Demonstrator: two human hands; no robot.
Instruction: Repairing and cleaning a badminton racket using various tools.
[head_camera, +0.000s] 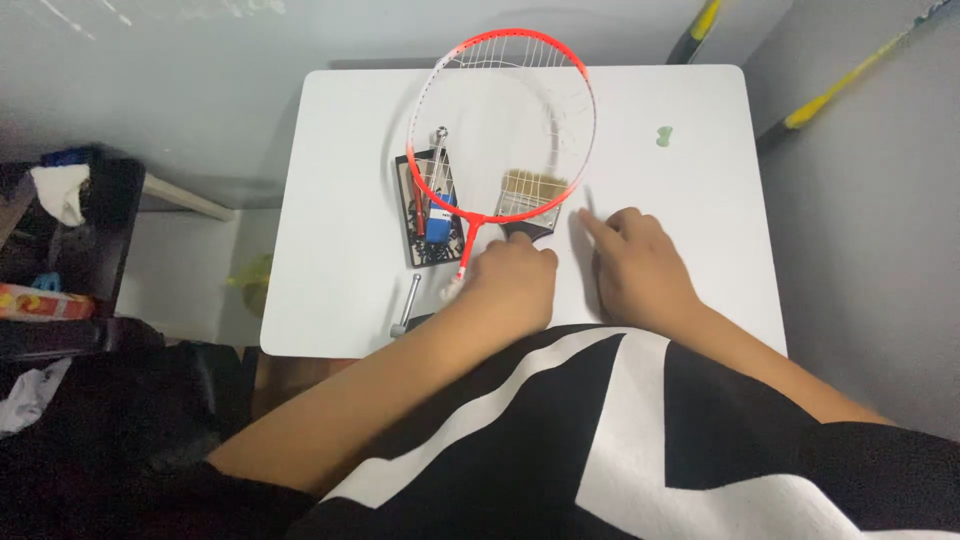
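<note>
A small racket (500, 110) with a red and white frame lies on the white table (690, 230), its shaft running down toward me. A flat paint brush (530, 195) with pale bristles and a black handle lies across the racket's lower rim. My left hand (505, 285) is curled over the brush's black handle, which disappears under the knuckles; the racket's white grip (452, 288) passes just left of that hand. My right hand (640, 270) rests palm down on the table right of the brush, index finger stretched out, holding nothing.
A black patterned card (422, 240) with a blue-handled tool (440, 212) lies under the racket's left rim. A metal rod tool (408, 308) sits near the front edge. A small green piece (665, 137) lies far right. Dark cluttered shelving (60, 250) stands to the left.
</note>
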